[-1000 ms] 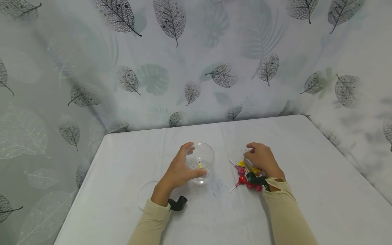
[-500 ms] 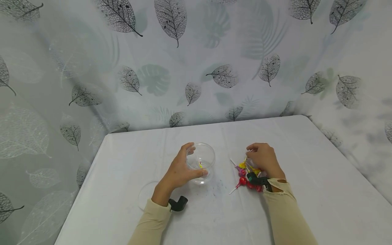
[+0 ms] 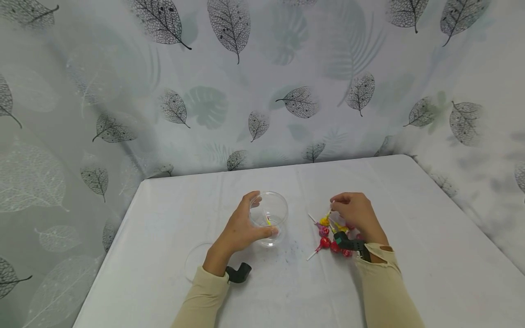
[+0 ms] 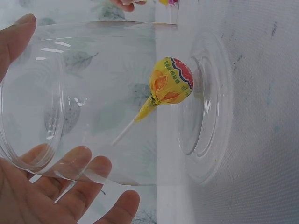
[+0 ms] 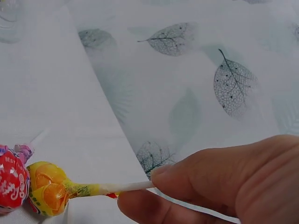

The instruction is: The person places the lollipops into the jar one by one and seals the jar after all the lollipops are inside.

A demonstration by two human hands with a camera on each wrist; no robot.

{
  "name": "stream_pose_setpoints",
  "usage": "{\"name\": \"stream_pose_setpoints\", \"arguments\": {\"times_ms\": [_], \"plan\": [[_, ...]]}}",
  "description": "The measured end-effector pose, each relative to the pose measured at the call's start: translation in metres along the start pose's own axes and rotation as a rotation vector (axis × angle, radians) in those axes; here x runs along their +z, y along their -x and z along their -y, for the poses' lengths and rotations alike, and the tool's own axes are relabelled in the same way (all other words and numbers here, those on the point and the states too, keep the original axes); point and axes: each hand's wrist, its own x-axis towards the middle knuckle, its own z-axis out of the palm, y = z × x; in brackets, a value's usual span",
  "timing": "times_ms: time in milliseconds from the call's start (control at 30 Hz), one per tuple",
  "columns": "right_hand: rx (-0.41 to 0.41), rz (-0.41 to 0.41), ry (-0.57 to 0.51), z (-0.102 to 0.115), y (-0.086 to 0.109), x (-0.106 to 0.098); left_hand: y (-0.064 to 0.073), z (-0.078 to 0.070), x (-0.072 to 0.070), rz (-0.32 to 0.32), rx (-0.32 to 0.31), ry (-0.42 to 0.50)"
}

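Note:
My left hand (image 3: 242,230) holds a clear plastic jar (image 3: 279,207) upright on the table, thumb on one side and fingers around the other. One yellow-wrapped lollipop (image 4: 170,81) leans inside the jar, its head near the base. Over to the right, my right hand (image 3: 357,212) pinches the white stick of another yellow lollipop (image 5: 49,189) between thumb and finger. That lollipop's head points down among the loose ones. Beside it lie a purple-wrapped lollipop (image 3: 324,231) and a red lollipop (image 3: 325,242); the right hand and wrist partly hide others.
A clear round lid (image 3: 186,259) lies flat left of the jar, partly behind the left wrist. White cloth covers the table (image 3: 287,291). A leaf-patterned curtain (image 3: 262,91) hangs behind and along both sides.
My right hand has shifted slightly right, and its thumb and finger now show on the yellow lollipop's stick. The left hand and jar stay in place.

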Motion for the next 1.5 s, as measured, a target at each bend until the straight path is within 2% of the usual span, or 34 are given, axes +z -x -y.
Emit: {"name": "stream_pose_setpoints", "arguments": {"times_ms": [267, 833, 1067, 1500], "plan": [[-0.075, 0.011, 0.055, 0.002, 0.007, -0.003, 0.001, -0.001, -0.001, 0.007, 0.005, -0.003], [-0.134, -0.15, 0.013, 0.01, 0.01, -0.003, 0.001, -0.001, -0.001, 0.01, 0.005, 0.009], [-0.159, -0.2, -0.03, 0.015, 0.014, -0.003, 0.001, -0.001, -0.001, 0.011, 0.007, 0.014], [-0.19, -0.227, -0.183, 0.032, 0.023, -0.005, 0.001, -0.001, -0.001, 0.012, 0.0, -0.001]]}}
